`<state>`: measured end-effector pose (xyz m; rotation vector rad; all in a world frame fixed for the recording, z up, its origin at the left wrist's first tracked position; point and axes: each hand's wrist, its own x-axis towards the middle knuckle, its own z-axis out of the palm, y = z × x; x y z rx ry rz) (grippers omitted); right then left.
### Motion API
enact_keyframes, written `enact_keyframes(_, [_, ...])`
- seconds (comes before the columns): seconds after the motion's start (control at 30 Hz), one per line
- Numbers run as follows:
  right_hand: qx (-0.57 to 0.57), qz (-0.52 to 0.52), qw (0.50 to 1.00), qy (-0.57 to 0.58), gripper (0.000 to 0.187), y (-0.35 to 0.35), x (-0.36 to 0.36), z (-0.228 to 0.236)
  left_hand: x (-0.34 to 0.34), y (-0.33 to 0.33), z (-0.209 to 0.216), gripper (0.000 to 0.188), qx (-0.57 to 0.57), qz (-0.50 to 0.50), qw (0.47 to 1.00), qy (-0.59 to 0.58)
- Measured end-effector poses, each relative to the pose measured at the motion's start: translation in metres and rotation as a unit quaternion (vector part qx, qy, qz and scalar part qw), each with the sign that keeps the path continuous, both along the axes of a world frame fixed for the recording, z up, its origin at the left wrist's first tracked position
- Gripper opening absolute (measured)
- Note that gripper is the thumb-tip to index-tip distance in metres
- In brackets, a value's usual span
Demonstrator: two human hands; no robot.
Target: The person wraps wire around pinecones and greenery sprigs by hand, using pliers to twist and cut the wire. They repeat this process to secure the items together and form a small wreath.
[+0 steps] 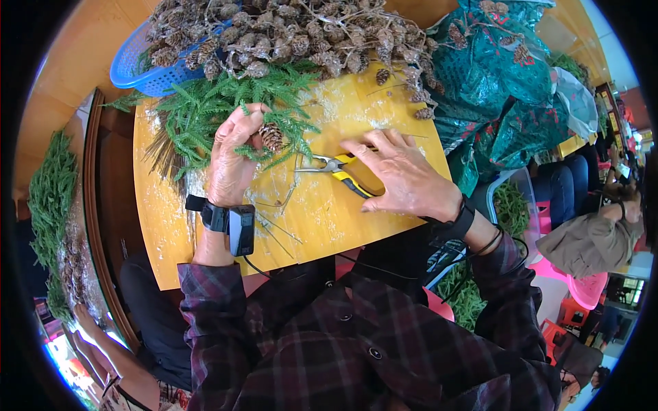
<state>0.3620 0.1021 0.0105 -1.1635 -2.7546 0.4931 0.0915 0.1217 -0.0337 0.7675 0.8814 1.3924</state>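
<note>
My left hand (236, 147) is closed, its fingers pinching a green artificial pine sprig (295, 123) with a brown pine cone (272, 137) hanging beside the fingertips. Just right of it, a pair of pliers (334, 166) with yellow and black handles lies on the yellow tabletop (322, 229), jaws pointing left and apart. My right hand (404, 171) rests over the handles with fingers spread, the index finger against the upper handle and the thumb by the end of the lower one. A pile of green sprigs (188, 116) with brown stems lies behind my left hand.
Snow-dusted pine cones (295, 34) heap along the far edge, beside a blue plastic basket (137, 61). Shiny green plastic bags (493, 89) bulge at the right. Below them stands a bin of greenery (510, 209). Cut stems (281, 229) and white flakes litter the tabletop. Another person (596, 233) sits at right.
</note>
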Motion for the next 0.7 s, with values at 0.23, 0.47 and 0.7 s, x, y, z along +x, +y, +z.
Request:
enact_keyframes(0.23, [-0.009,-0.112,0.994,0.007,0.069,-0.015,-0.004,-0.006,0.011,-0.01,0.011,0.015,0.039,0.011,0.995,0.09])
enact_keyframes(0.47, [0.082,-0.167,0.98,0.076,0.045,-0.005,-0.002,-0.018,0.01,-0.011,0.008,0.015,0.057,-0.012,0.99,0.13])
enact_keyframes(0.7, [0.259,-0.11,0.953,0.109,0.028,0.01,-0.014,0.009,0.014,-0.009,0.003,0.016,0.051,-0.014,0.988,0.146])
